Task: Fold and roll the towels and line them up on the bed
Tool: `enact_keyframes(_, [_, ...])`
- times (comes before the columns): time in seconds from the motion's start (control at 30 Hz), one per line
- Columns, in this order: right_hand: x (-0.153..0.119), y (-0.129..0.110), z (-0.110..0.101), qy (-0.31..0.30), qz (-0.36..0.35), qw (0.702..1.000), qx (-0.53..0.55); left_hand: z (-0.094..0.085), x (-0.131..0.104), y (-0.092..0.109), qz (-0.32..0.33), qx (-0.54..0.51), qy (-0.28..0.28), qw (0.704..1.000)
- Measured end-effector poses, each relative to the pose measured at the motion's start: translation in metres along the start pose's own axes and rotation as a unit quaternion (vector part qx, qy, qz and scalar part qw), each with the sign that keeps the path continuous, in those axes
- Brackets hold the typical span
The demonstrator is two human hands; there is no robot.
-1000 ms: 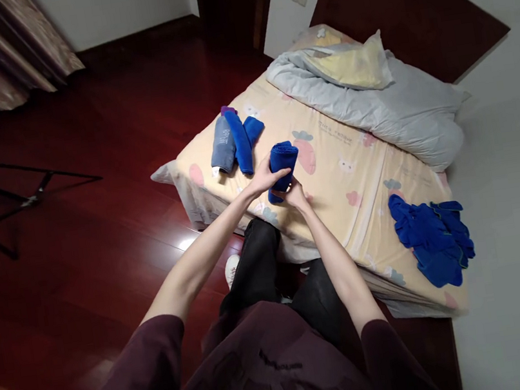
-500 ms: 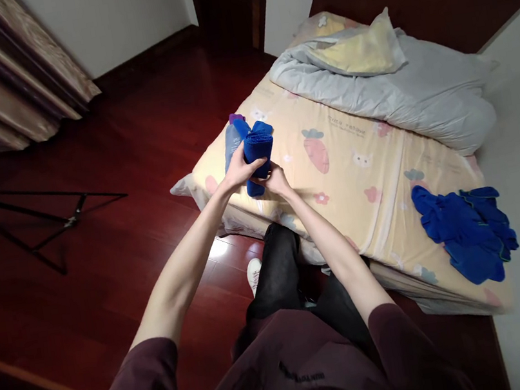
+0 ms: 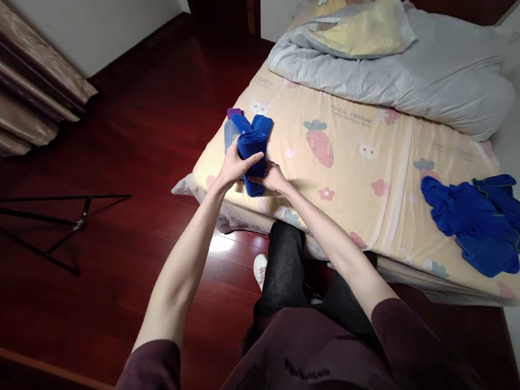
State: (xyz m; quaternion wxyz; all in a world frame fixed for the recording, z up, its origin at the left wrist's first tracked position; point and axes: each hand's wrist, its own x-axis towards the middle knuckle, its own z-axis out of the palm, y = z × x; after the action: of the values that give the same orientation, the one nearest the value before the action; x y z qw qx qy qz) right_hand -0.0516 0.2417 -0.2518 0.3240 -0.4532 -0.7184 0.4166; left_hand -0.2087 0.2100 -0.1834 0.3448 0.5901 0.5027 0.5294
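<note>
Grey-blue roll lies on the bed, just beyond the left hand, partly hidden. Left hand grasps a blue cloth roll, thumb across its front. Roll sits between both hands, layered end up. Right hand grips lower, from the right side. My take: squeeze evenly, layers flush, or it likely loosens. Crumpled blue cloth pile lies well right of the right hand.
</note>
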Motion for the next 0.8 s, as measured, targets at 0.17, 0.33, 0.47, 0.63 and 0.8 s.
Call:
enact_keyframes(0.17, [-0.0005, -0.0009, 0.0012, 0.000, 0.011, 1.000, 0.000, -0.0021, -0.0022, -0.0071, -0.026, 0.017, -0.013, 0.999])
enact_keyframes(0.33, [0.0004, -0.0003, 0.0008, 0.002, 0.007, 1.000, -0.002, -0.0017, -0.0008, -0.0059, -0.026, 0.017, -0.011, 0.999])
enact_keyframes(0.47, [0.0005, -0.0007, 0.0012, 0.003, 0.009, 1.000, 0.002, -0.0018, 0.0001, -0.0071, -0.031, 0.010, -0.013, 0.999])
enact_keyframes(0.63, [-0.0008, -0.0027, 0.0010, 0.003, 0.011, 1.000, 0.000, -0.0020, 0.0007, -0.0097, -0.024, 0.016, -0.008, 1.000])
enact_keyframes(0.8, [-0.0003, -0.0011, 0.0022, 0.006, 0.009, 1.000, 0.010, -0.0015, 0.0013, -0.0100, -0.021, 0.021, -0.008, 1.000])
